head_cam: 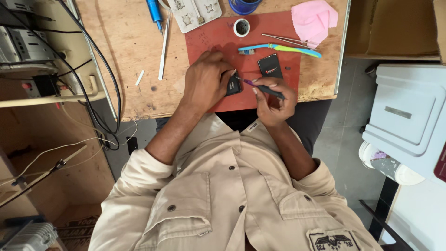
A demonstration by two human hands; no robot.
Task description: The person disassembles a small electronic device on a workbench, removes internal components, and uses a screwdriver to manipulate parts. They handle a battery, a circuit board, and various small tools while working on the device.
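Head view: a small black part (233, 86) is pinned on the red mat (204, 37) by the clenched left hand (204, 83). A purple-tipped tool (262, 87), grasped by the right hand (274, 102), enters from 3 o'clock; light, steady pressure is advised.

red mat (278, 88), pink cloth (313, 18), blue-and-green toothbrush (283, 48), beige shirt (232, 195), purple-tipped black tool (262, 87).
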